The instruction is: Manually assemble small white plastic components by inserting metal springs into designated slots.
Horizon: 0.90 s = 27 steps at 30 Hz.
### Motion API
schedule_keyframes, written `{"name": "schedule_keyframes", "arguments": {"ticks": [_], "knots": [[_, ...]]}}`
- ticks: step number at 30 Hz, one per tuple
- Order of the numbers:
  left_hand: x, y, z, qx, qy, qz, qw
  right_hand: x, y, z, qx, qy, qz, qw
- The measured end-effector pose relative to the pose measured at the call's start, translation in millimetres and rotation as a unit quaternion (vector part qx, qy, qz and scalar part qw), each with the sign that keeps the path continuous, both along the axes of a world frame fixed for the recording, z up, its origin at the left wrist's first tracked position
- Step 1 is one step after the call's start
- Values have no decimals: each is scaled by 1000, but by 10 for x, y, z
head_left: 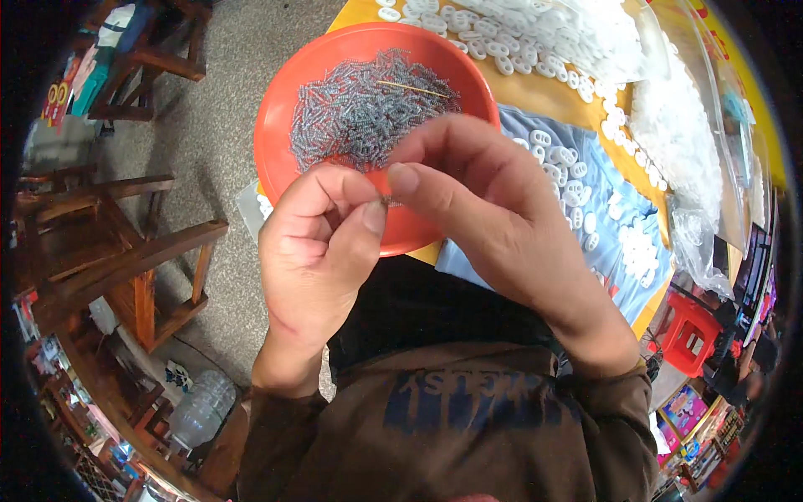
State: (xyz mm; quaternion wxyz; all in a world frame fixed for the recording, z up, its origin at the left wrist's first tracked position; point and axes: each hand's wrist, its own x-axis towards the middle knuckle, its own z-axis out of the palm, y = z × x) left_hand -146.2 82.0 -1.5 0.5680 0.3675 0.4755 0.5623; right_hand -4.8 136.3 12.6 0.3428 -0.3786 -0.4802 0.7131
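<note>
Over the near rim of a red-orange plastic basin (273, 117), my two hands meet at the fingertips. Thumb and index finger of my left hand (309, 251) pinch a tiny dark piece, too small to name. My right hand (510, 209) comes in from the right with thumb and fingers bent together beside it; whatever its tips hold is hidden. A heap of small grey metal pieces, ridged like screws or little springs (347, 109), fills the basin beyond my hands. Across that heap lies a thin tan stick (416, 88).
Right of the basin, white oval plastic pieces with holes (573, 192) lie on a blue cloth (615, 263). Many more cover the yellow table (535, 88), along with clear plastic bags (682, 142). Wooden chairs (125, 251) and a large clear bottle (203, 407) stand left; a red stool (690, 335) stands right.
</note>
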Motion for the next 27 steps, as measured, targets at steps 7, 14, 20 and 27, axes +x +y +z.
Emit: {"name": "schedule_keyframes", "arguments": {"ticks": [7,14,20,27], "knots": [[21,31,-33,46,180,41,982,65,30,58,-22,-52,54,997],[-47,67,-75,114,315,79,939,39,56,37,146,-153,9,977],[-167,123,-73,161,499,60,849,236,107,-57,380,-312,-23,871],[-259,9,-131,150,453,103,873,143,168,-60,485,-420,121,758]]}}
